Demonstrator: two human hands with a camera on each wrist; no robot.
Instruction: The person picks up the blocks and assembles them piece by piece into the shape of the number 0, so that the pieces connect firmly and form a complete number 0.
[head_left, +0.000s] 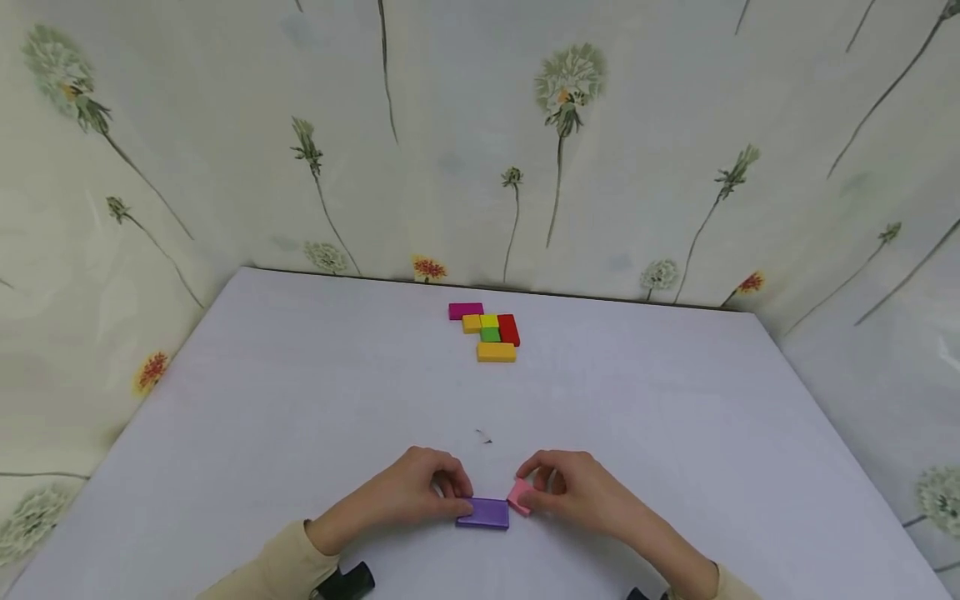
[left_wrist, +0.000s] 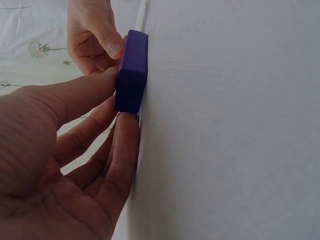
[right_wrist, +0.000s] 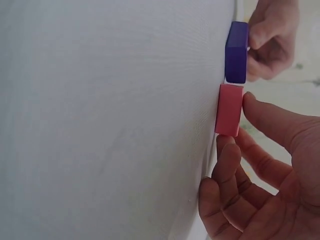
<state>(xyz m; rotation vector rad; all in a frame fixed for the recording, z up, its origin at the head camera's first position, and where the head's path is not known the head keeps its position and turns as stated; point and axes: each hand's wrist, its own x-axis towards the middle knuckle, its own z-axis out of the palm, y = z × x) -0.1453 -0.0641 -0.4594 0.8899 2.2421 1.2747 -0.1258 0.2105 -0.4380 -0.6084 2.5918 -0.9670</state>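
Observation:
A flat purple block (head_left: 483,514) lies on the white table near its front. My left hand (head_left: 420,492) pinches its left end, the thumb on top and a finger against the end face in the left wrist view. To the right, my right hand (head_left: 573,492) holds a small pink block (head_left: 519,496) between thumb and fingers. The pink block (right_wrist: 229,110) sits turned at an angle, one corner close to the right end of the purple block (right_wrist: 236,52). Whether the two blocks touch is hard to tell.
Farther back on the white table (head_left: 337,375) is a group of flat blocks: magenta (head_left: 466,311), red (head_left: 508,329), green (head_left: 490,334), yellow and orange (head_left: 496,352). A small dark mark (head_left: 484,437) lies beyond my hands. A flower-printed curtain (head_left: 465,125) surrounds the table.

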